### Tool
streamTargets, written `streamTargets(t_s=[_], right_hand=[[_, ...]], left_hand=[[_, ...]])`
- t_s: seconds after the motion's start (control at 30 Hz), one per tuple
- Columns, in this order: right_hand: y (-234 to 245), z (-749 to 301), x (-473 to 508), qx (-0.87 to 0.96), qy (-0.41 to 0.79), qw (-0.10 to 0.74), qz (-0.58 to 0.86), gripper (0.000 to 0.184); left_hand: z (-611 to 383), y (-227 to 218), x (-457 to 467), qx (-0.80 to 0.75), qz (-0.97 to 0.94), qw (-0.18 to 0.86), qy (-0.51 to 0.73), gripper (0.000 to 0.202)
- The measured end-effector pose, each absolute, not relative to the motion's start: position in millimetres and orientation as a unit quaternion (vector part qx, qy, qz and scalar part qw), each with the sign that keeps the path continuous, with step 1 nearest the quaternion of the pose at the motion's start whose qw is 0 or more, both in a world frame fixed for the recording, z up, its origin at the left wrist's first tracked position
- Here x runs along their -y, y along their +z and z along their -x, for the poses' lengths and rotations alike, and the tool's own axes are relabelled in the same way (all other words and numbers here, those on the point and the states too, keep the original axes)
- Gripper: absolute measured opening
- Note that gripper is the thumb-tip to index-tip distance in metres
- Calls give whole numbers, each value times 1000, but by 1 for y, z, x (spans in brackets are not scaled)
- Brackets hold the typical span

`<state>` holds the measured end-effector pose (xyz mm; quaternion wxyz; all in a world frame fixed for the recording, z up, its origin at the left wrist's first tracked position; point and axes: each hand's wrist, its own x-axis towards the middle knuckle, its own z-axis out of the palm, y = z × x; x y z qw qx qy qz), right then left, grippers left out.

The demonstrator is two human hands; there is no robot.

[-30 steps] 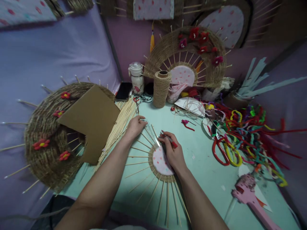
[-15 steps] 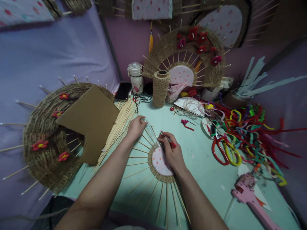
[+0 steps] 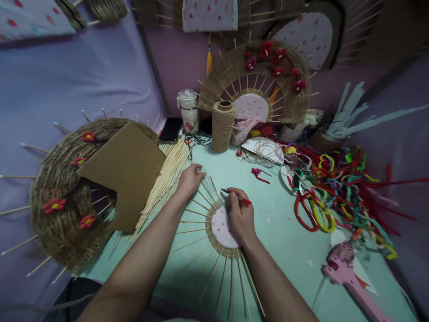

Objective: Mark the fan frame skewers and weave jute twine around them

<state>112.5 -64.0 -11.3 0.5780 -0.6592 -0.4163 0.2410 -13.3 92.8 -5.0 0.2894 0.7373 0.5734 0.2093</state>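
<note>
My left hand [image 3: 191, 180] pinches the far end of a clear ruler [image 3: 209, 184], which lies slantwise over the sticks of a small fan frame. My right hand [image 3: 241, 213] is closed round a red pen [image 3: 245, 199], its dark tip pointing left, just right of the ruler. The fan frame's half-round centre [image 3: 224, 226] is white cloth with pink dots, edged by a woven cord band [image 3: 210, 233]. Thin wooden sticks [image 3: 204, 262] spread out from that band to the left and toward me. My right hand covers part of the cloth's right side.
Cardboard [image 3: 129, 172] rests on a large woven fan [image 3: 55, 188] at left, beside a bundle of sticks [image 3: 164, 181]. A twine spool [image 3: 223, 127] and bottle [image 3: 188, 112] stand behind. Scissors [image 3: 305, 212], pipe cleaners [image 3: 351, 192] and a pink glue gun [image 3: 345, 273] lie right.
My right hand has turned and drawn slightly right, so the pen tip has come away from the ruler's edge. My left hand still holds the ruler; the view has shifted a little.
</note>
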Motion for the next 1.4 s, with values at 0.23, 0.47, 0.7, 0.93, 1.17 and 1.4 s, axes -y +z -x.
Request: streamTargets(t_s=[0.23,0.47,0.7,0.93,1.17,1.4], right_hand=[[-19,-109,65,386,245,582,672,26],[-14,-107,64,363,277,583,673,28],[-18,-108,63,377,278,565,679,29],[-15,-108,63,393,272,555,681,30],[-15,-108,63,391,275,555,681,31],[-15,-107,64,386,282,555,681,31]], left_hand=[[12,-2,-90,-579,-735,286,207,32],[12,0,-90,-581,-735,288,196,31],[13,-3,-91,-573,-743,286,195,31],[14,-6,-92,-573,-745,281,196,31],[13,-4,-90,-575,-748,275,186,31],[12,-3,-89,-581,-745,271,185,31]])
